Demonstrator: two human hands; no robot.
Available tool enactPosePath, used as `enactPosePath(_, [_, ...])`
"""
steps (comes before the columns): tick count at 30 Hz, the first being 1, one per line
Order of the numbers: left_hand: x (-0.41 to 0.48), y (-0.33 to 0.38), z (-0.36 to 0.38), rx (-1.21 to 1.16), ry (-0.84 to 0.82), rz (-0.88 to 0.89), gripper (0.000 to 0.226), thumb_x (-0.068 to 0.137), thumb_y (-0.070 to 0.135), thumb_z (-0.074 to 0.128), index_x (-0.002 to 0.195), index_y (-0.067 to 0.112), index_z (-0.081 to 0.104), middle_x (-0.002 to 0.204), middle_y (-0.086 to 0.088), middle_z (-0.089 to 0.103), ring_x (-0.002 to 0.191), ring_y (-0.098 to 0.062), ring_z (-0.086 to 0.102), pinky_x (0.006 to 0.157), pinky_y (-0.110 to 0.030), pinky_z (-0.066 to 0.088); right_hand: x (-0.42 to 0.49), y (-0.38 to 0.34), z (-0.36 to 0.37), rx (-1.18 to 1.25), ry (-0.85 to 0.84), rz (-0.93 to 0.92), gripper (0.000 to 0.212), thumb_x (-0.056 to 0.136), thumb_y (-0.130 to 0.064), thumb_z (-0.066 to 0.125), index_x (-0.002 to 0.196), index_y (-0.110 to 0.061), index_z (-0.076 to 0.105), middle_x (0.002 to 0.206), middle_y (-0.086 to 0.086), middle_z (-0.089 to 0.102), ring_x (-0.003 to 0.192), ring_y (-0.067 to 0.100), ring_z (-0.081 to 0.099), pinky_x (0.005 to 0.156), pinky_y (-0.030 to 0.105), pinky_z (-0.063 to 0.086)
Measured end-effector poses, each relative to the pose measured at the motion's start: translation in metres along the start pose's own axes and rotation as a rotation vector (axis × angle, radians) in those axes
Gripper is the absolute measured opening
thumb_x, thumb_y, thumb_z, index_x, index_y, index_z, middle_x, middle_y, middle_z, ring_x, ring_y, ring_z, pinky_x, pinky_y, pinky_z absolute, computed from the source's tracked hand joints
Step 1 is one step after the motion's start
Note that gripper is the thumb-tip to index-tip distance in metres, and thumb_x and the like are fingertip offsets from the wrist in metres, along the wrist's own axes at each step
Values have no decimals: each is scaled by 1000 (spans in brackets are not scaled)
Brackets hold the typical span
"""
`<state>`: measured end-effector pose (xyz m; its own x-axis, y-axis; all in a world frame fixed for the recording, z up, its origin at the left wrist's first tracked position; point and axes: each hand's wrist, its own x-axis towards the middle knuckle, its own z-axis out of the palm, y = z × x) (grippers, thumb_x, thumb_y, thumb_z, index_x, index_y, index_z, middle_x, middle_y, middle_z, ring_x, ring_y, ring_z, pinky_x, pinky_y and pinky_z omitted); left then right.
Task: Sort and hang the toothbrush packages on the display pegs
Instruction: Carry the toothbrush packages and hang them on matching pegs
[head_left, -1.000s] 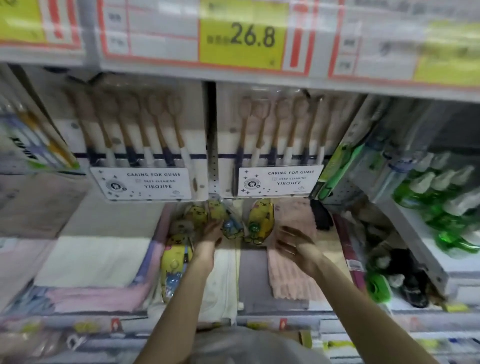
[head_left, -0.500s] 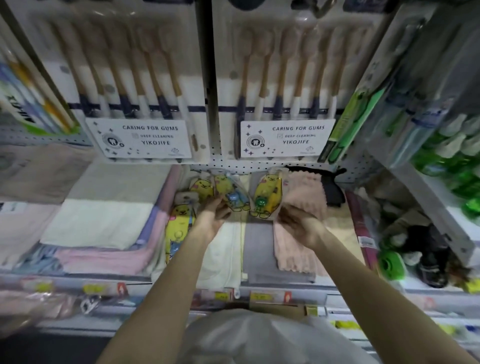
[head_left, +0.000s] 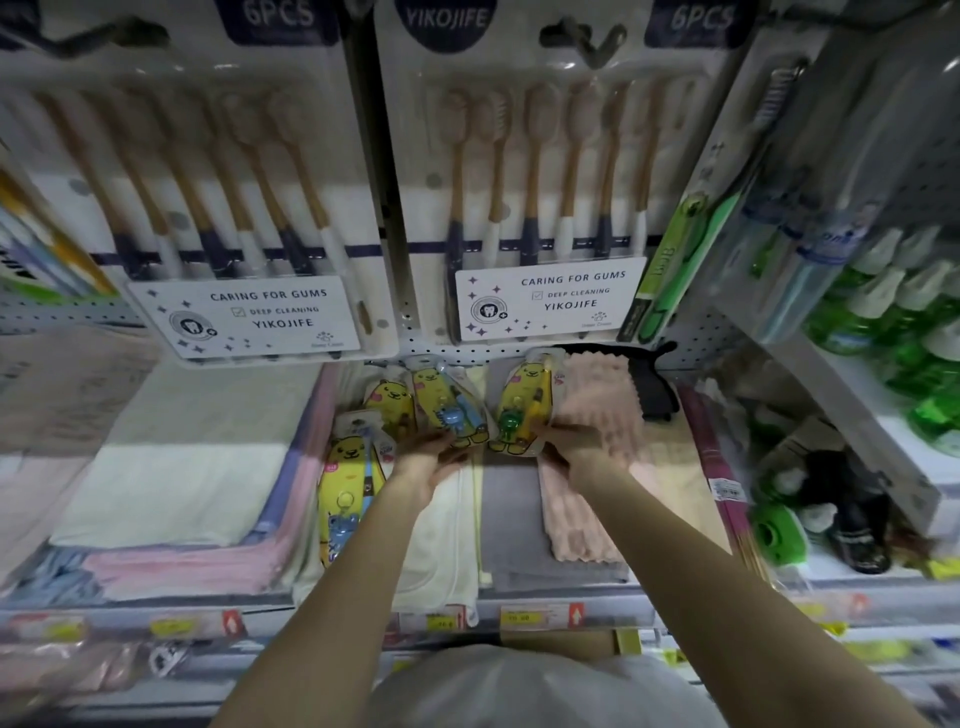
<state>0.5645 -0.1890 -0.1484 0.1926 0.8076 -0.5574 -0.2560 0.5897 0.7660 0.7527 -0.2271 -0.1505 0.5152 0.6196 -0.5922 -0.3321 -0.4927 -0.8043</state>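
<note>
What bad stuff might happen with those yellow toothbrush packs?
The left hand grips the blue-toy package only at its bottom edge, so it might slip. The blurred right hand could knock the green-toy package askew. The six-pack hanging just above may get bumped.

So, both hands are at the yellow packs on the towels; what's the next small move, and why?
Probably lift the green-toy pack with the right hand: it lies unhung on the towels, that hand at its lower edge, though blur hides the grip.
</note>
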Motion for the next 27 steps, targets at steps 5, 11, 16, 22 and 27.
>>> enactPosePath(5, [-13, 3, 0, 25, -6, 9, 31, 94, -5, 50, 125, -8, 49, 105, -20, 63, 78, -24, 63, 70, -32, 58, 2, 4, 13, -134, 23, -76, 26, 76, -11, 81, 94, 2, 66, 74, 14, 64, 56, 19, 53, 51, 25, 48])
enactPosePath(11, [-29, -3, -7, 99, 8, -6, 34, 96, -10, 42, 129, -9, 47, 126, -24, 58, 110, -36, 60, 90, -34, 48, -15, 4, -7, 0, -109, -58, 35, 84, -2, 71, 115, 8, 59, 104, 18, 63, 74, 20, 61, 57, 21, 57])
enactPosePath(16, [-64, -1, -19, 15, -74, -90, 19, 90, -12, 53, 108, -7, 53, 105, -24, 64, 85, -28, 66, 87, -37, 53, -45, 18, -44, 6, -275, 105, 20, 81, -6, 74, 97, 0, 64, 97, 17, 69, 72, 21, 66, 65, 31, 61])
enactPosePath(22, [-101, -14, -44, 322, -158, -293, 41, 81, -1, 71, 117, 2, 51, 112, -19, 63, 81, -32, 72, 60, -33, 59, -69, 35, -89, -121, -474, 243, 18, 82, -17, 74, 93, -6, 65, 96, 17, 74, 78, 26, 72, 77, 36, 60])
enactPosePath(27, [-96, -29, -23, 339, -60, -264, 43, 80, 26, 76, 112, 1, 61, 116, -13, 64, 109, -30, 62, 82, -42, 58, -79, 28, -60, -385, -403, 115, 45, 73, -23, 84, 106, -3, 60, 93, 12, 73, 66, 22, 70, 57, 32, 60])
